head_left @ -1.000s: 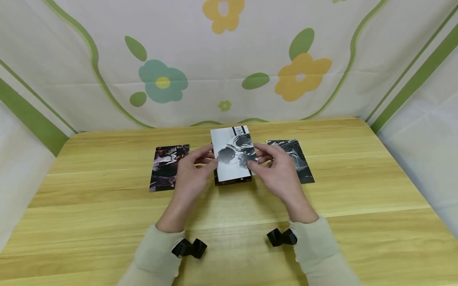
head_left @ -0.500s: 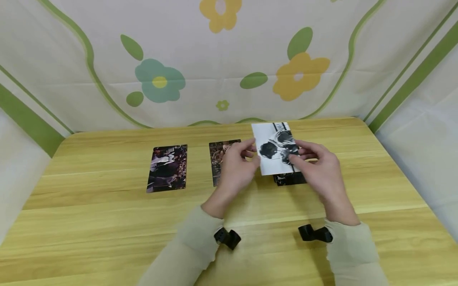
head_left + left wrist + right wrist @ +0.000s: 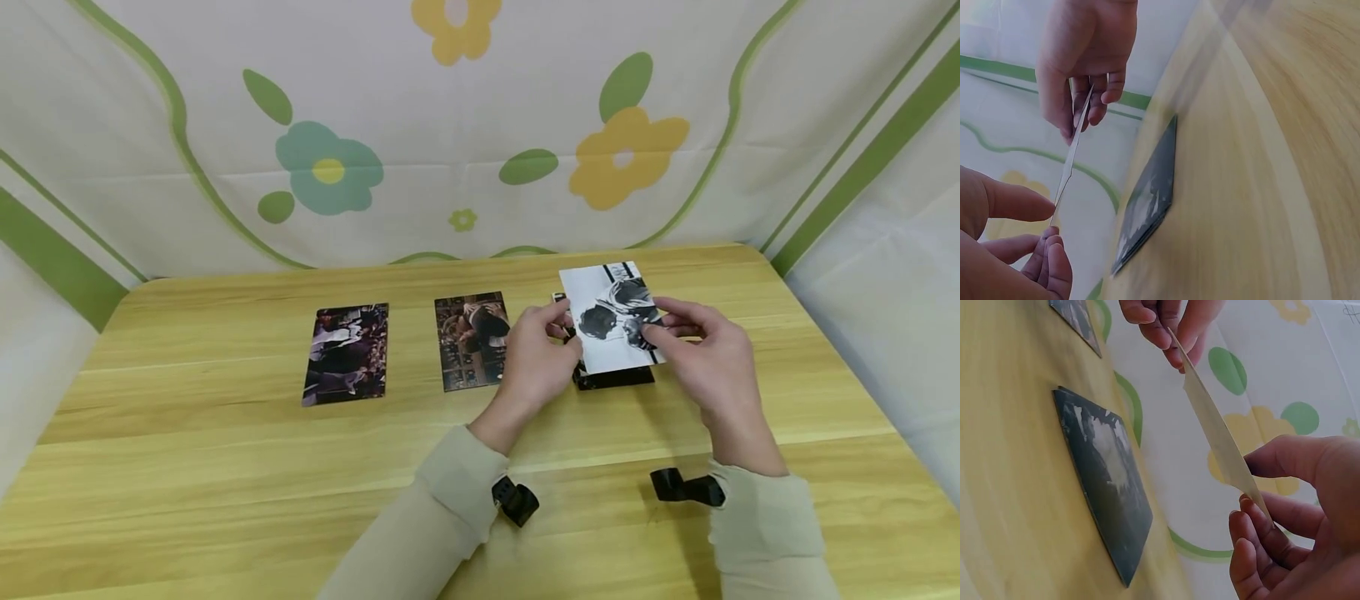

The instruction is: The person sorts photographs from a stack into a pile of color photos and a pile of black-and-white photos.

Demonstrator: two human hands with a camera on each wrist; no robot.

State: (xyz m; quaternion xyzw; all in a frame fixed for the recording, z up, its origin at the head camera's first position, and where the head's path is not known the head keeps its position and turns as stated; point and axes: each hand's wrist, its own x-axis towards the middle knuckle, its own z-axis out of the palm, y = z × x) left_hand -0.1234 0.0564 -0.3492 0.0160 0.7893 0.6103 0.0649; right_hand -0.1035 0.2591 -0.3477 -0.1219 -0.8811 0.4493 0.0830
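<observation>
Between my two hands is a black-and-white photo card (image 3: pixel 600 325), held above the table. My left hand (image 3: pixel 542 354) pinches its left edge between thumb and fingers, and my right hand (image 3: pixel 708 354) pinches the right edge. Both wrist views show the card (image 3: pixel 1213 425) nearly edge-on and slightly bowed, apart from the table. Beneath it lie dark photo cards (image 3: pixel 615 380), mostly covered in the head view; in the right wrist view this small pile (image 3: pixel 1107 487) shows slightly offset edges.
A brown-toned photo card (image 3: pixel 468 346) lies left of my left hand, and a purple-dark photo card (image 3: pixel 347 354) lies farther left. The wooden table (image 3: pixel 225 492) ends at a flower-patterned cloth (image 3: pixel 420 208) behind.
Both hands have carried the black-and-white card right, from over the middle card to over the right-hand dark cards. The middle card has come into view. In the last half second the shift is small.
</observation>
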